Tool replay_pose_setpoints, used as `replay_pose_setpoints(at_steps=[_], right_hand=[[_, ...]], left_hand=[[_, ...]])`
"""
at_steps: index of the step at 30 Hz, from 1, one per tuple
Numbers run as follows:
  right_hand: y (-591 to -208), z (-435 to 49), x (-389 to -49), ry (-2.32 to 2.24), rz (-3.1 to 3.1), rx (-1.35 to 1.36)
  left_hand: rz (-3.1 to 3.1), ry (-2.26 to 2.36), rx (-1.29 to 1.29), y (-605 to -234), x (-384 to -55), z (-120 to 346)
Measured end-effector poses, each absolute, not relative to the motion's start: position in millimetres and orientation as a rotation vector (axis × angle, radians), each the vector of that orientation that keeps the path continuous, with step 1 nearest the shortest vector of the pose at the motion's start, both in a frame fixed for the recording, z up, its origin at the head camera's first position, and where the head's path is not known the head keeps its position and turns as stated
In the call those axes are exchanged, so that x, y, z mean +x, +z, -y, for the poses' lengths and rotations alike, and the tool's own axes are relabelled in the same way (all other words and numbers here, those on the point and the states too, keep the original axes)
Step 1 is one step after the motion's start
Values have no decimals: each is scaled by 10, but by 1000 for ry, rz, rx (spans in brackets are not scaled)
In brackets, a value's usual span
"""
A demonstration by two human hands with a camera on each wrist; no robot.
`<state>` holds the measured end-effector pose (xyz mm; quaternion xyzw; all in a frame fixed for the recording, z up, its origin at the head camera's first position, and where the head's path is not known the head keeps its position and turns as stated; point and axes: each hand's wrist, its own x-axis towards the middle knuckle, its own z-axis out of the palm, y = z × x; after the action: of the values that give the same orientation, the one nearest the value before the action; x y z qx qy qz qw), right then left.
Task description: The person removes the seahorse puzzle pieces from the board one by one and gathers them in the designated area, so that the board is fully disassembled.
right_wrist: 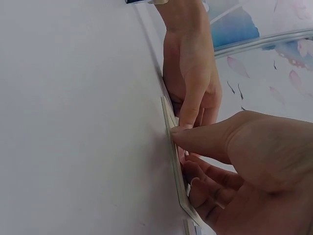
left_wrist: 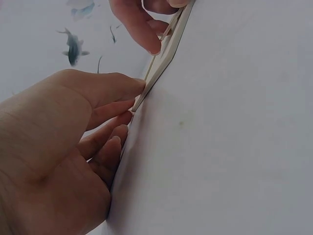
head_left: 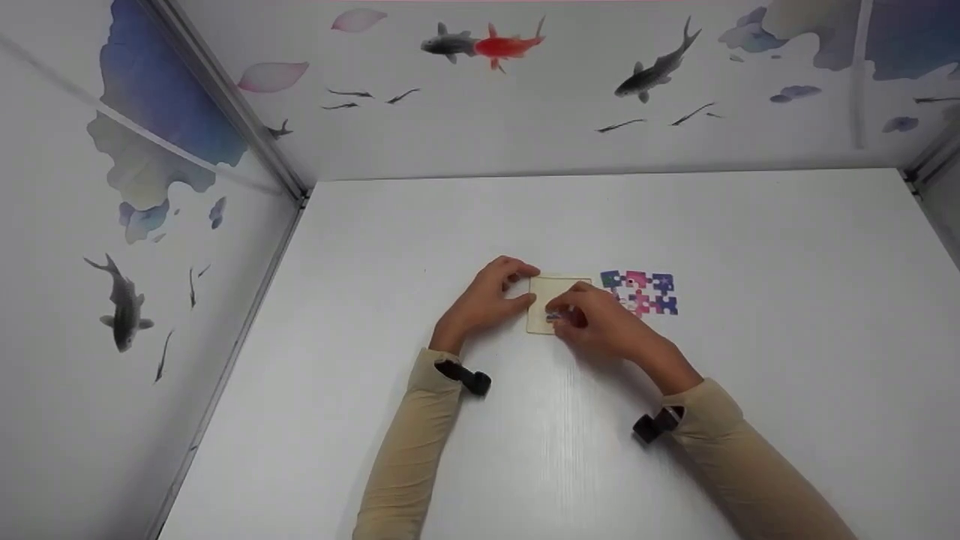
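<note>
A pale, shallow wooden puzzle tray [head_left: 550, 291] with a thin raised rim lies on the table. My left hand [head_left: 487, 300] holds its left side, thumb at the edge and forefinger at the far left corner. Over the tray's right half, my right hand [head_left: 604, 322] pinches a small, dark-patterned puzzle piece [head_left: 553, 316] low against the tray floor; the fingers cover most of it. In the right wrist view, the right thumb [right_wrist: 195, 139] lies over the tray's rim, and the left hand [right_wrist: 193, 83] is just beyond.
Several purple, pink and blue puzzle pieces [head_left: 664, 282] lie close together right of the tray, partly behind the right hand. The white table [head_left: 375, 247] meets a back wall [head_left: 570, 142] and a left wall [head_left: 52, 300], both printed with fish. Each wrist wears a black camera [head_left: 474, 381].
</note>
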<state>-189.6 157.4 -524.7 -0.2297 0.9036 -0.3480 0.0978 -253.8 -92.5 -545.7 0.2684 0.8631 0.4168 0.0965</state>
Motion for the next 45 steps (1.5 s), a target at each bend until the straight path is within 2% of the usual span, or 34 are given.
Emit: replay_pose_setpoints(at_steps=[10, 28, 45], right_hand=[[-5264, -1576, -1894, -1043, -2653, -660], [-5294, -1619, -1892, -1033, -2667, -822], [-5327, -1665, -1944, -1123, -2641, -713]], left_hand=[[-2565, 1219, 805, -5465, -2550, 916], [-2558, 1228, 773, -5461, -2543, 917], [-2551, 1238, 799, -5498, -2573, 925]])
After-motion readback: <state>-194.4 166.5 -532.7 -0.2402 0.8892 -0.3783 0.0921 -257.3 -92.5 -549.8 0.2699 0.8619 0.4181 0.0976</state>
